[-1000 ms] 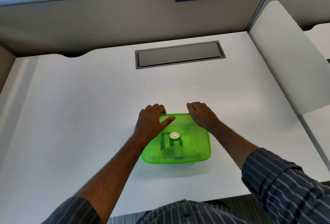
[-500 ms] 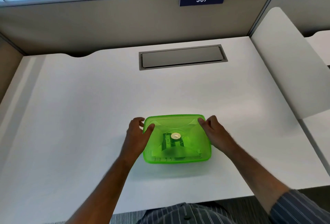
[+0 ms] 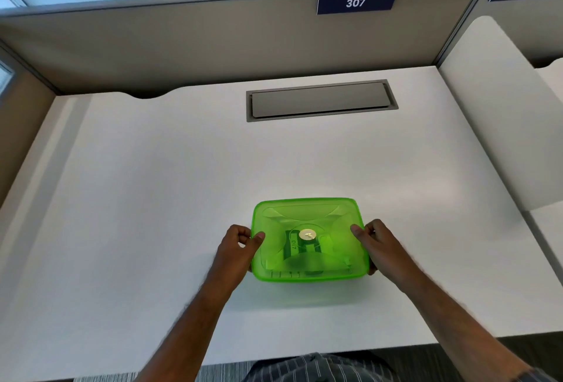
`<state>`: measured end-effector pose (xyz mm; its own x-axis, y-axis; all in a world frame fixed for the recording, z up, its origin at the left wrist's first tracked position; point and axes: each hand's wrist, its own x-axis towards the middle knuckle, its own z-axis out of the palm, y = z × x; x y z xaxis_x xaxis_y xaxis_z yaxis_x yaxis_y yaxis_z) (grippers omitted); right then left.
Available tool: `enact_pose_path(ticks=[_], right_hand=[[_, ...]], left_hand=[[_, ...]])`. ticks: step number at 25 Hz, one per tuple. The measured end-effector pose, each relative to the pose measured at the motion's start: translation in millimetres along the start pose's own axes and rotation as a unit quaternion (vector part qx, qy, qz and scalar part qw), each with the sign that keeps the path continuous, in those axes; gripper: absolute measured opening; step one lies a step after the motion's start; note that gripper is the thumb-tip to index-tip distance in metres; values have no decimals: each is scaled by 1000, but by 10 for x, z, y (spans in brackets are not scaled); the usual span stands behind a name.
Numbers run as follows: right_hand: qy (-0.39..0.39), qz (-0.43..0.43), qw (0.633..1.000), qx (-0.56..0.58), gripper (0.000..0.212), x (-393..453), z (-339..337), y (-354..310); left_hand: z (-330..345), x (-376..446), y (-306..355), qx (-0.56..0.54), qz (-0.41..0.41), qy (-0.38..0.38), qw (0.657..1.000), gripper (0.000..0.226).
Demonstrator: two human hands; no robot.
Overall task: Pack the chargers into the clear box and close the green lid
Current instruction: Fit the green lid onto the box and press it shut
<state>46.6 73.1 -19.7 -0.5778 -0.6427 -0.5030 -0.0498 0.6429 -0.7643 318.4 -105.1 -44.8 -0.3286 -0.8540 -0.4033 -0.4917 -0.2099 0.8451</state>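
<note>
The person wears a dark grey shirt with thin white stripes (image 3: 307, 368), seen at the bottom edge. Both forearms are bare, with a bit of striped cuff (image 3: 531, 377) at the right corner.

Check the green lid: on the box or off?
On. The green lid covers the box's whole top, left hand and right hand gripping its side edges. Whether it is fully snapped: cannot tell.

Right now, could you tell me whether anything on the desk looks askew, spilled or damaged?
Nothing stands out. The green lid sits flat and square on the box, with the left hand and right hand pinching its side edges. Dark shapes show through the lid; nothing lies loose on the desk.
</note>
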Motion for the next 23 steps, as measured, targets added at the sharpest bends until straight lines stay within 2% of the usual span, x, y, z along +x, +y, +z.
enact_pose_path(ticks=[9, 17, 23], right_hand=[[-7, -47, 999, 19, 39, 377, -135, -323], [-14, -85, 996, 37, 29, 1123, -219, -931], [-38, -74, 996, 36, 27, 1605, -198, -1374]], left_hand=[[-29, 307, 330, -6, 16, 12, 1000, 22], [-92, 1045, 803, -13, 37, 39, 998, 24], [-161, 1621, 1102, -8, 40, 38, 998, 26]])
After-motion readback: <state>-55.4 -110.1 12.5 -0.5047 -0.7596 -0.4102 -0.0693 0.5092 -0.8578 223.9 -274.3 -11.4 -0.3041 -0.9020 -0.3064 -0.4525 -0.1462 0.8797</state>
